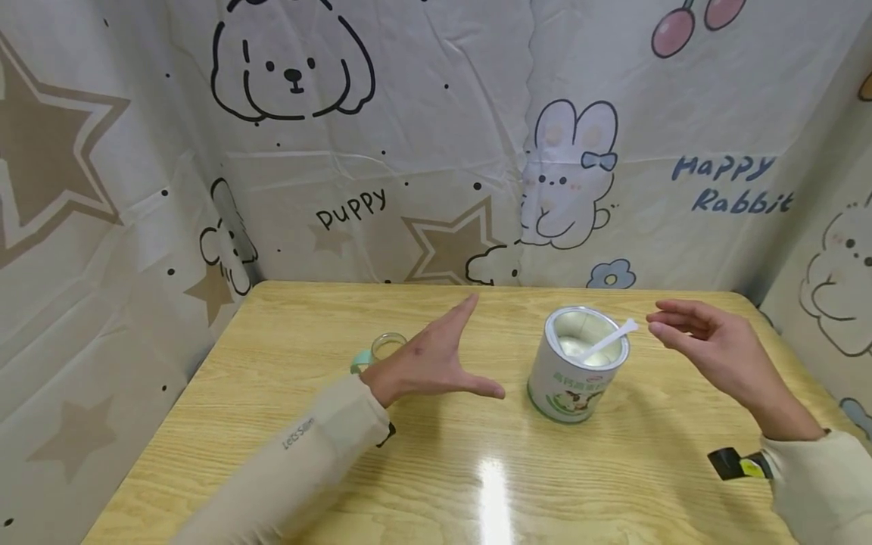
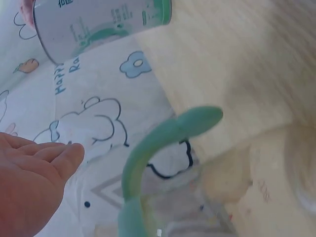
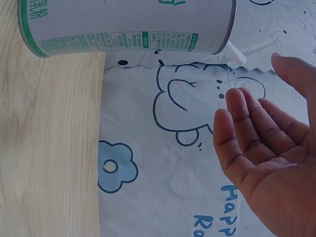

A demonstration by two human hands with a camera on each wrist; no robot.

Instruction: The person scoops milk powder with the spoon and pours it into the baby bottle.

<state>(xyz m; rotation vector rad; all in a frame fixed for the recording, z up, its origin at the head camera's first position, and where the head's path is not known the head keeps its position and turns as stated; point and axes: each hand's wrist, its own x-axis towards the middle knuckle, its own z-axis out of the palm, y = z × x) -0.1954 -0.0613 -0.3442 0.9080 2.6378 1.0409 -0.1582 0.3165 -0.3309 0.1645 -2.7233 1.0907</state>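
A white and green milk powder can (image 1: 568,390) stands lidless on the table, pale powder showing inside. A white scoop (image 1: 613,338) leans in it, its handle poking out over the rim to the right. My left hand (image 1: 436,359) hovers left of the can, thumb spread from straight fingers, holding nothing. Behind that wrist is a glass cup (image 1: 390,344), partly hidden; its mint-green handle (image 2: 143,158) looms large in the left wrist view. My right hand (image 1: 715,348) is right of the can, fingers loosely bent and empty, fingertips close to the scoop's handle end.
The wooden table (image 1: 238,424) carries the can and the cup. A printed curtain (image 1: 422,151) with puppy, rabbit and star drawings hangs right behind the table's far edge and along both sides.
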